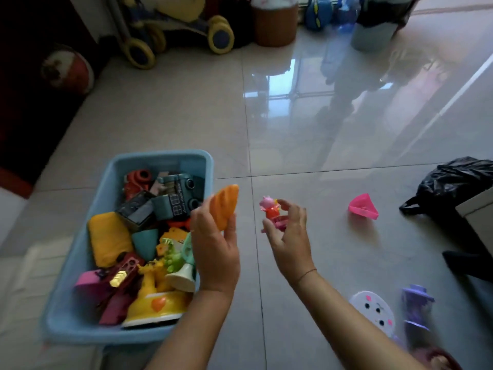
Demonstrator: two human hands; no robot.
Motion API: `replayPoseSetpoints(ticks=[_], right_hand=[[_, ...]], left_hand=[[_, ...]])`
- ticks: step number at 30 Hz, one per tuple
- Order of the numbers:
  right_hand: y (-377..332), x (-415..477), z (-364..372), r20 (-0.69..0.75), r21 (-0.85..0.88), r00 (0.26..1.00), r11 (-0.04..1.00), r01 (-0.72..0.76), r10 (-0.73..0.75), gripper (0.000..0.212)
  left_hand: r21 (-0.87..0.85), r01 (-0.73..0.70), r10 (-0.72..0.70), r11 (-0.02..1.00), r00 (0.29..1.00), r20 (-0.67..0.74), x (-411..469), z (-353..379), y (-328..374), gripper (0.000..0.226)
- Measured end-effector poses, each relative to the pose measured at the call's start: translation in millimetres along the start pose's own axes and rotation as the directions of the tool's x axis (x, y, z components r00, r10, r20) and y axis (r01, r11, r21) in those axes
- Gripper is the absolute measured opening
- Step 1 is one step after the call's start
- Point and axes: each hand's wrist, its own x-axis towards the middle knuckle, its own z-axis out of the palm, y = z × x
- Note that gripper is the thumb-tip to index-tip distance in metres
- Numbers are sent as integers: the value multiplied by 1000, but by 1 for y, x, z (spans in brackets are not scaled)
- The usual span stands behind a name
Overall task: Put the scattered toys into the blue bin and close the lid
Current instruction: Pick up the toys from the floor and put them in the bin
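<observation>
Blue plastic bin (160,154) at 8 o'clock on the tiled floor (293,145), lid off, nearly full | left hand (216,252) upright by its 3 o'clock rim, fingers wrapped round orange ridged plastic bread (224,206), likely about to drop it in | right hand (289,236) lifted at centre, fingers pinching pink pig figurine (270,212), probably next | pink plastic wedge (363,206) at 3 o'clock, uncollected

Left hand (216,252) holds an orange bread toy (224,205) at the blue bin (128,161) rim, bin packed with toys. Right hand (289,236) pinches a pink pig figure (270,209) above the floor (173,116). A pink wedge (363,206) lies nearby.
</observation>
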Motion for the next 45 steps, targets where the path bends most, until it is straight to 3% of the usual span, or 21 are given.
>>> replayPoseSetpoints(ticks=[2, 4, 7, 9, 13, 17, 21, 26, 32, 34, 36, 40, 45], right_hand=[[-40, -6, 30, 49, 37, 990, 991, 131, -133, 41], [-70, -11, 59, 103, 37, 973, 978, 206, -208, 44], [-87, -12, 96, 220, -83, 954, 971, 225, -203, 51], [-81, -12, 108, 307, -227, 942, 951, 209, -134, 51], [-49, -12, 81, 254, -338, 964, 926, 169, -83, 63], [15, 5, 11, 60, -453, 996, 891, -27, 60, 74], [88, 35, -70, -102, -561, 979, 802, -202, 176, 69], [160, 73, -148, -171, -650, 937, 680, -339, 304, 72], [210, 121, -167, -13, -763, 931, 598, -245, 365, 82], [219, 131, -164, 3, -771, 925, 590, -240, 380, 87], [227, 136, -160, 23, -779, 913, 580, -239, 407, 89], [239, 131, -152, 68, -805, 895, 554, -212, 440, 81], [248, 106, -149, -2, -704, 918, 651, -283, 397, 57]], left_hand=[[81, 53, -43, 995, 992, -121, 22, -34, -22, 41], [235, 160, -129, 959, 981, -142, 37, -61, -49, 43], [509, 356, -400, 783, 916, -25, 41, -84, -82, 57], [573, 364, -489, 734, 869, 75, 37, -89, -92, 68], [518, 208, -351, 830, 916, 195, 31, -67, -82, 82], [335, -82, -51, 939, 928, 369, 6, -12, -29, 79], [161, -251, 90, 954, 758, 646, -50, 62, 14, 70], [171, -322, 46, 931, 569, 821, -96, 152, 22, 75], [-86, -537, 185, 839, 132, 974, -156, 188, 24, 105], [-164, -567, 220, 808, 31, 975, -179, 186, 19, 114], [-198, -572, 233, 796, -13, 972, -198, 182, 20, 120], [-290, -587, 344, 756, -21, 939, -215, 182, 31, 131], [-413, -627, 445, 661, -116, 888, -211, 196, 32, 118]])
